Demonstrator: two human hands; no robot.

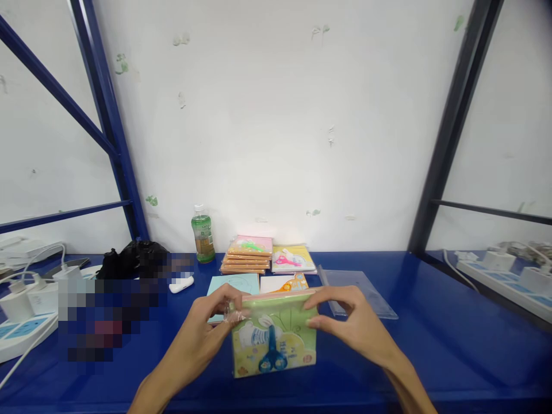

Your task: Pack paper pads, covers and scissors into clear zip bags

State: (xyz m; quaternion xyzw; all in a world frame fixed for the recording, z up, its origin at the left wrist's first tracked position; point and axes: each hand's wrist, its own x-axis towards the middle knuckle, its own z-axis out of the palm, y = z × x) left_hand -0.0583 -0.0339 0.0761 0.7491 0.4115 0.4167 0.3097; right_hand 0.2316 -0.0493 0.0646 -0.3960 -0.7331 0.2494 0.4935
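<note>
Upright over the front of the blue table, a green paper-craft pack [297, 345] in clear plastic is held between my two hands. Blue children's scissors [272, 351] show on its front, beside a white rabbit picture. My left hand [211, 325] pinches the upper left corner, where the clear wrap is crumpled. At the upper right edge, my right hand [345, 316] grips the pack between thumb and fingers. Just behind it lie a light blue sheet pack [235, 283] and a pack with orange scissors [288, 283], both partly hidden.
Farther back are a stack of packs [246, 256], a yellow pack with pink scissors [293, 260] and a green-labelled bottle [202, 234]. A clear plastic sleeve [362, 290] lies right. Power strips [517, 282] and a white case [181, 284] flank the blue table [452, 345].
</note>
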